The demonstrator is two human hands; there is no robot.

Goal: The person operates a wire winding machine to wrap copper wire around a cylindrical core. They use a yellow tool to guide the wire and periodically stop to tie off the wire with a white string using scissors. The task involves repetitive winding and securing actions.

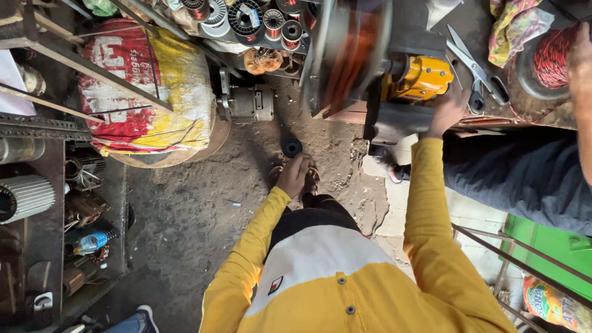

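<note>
Grey concrete floor [203,216] is filling the left and middle of the head view, with a red, white and yellow sack [145,86] sitting at about ten o'clock from the left hand [295,174]. That hand is hanging low over the floor at the end of a yellow sleeve, curled loosely into a near fist; whether it is gripping anything I cannot tell, since its own knuckles are hiding the palm. A small black spool [291,147] is lying flat on the floor just beyond the left hand at twelve o'clock, near it but apart.

Moving rightward, a winding wheel [348,52] is blurring as it spins, copper-orange at its middle, its axle running toward three o'clock into a yellow motor housing [419,77]. The right hand [445,112] is reaching up to the edge of the worktop [493,120], just at five o'clock from the yellow housing, fingers bent over the grey block beneath it; it appears to be resting or pressing there, and any grasp is hidden. So the right hand is much the nearer one to the machine, the left being well apart at seven o'clock from the wheel.

Scissors [472,65] are lying on the worktop at one o'clock from the right hand. Another person's arm [583,92] is showing at the far right edge.
</note>
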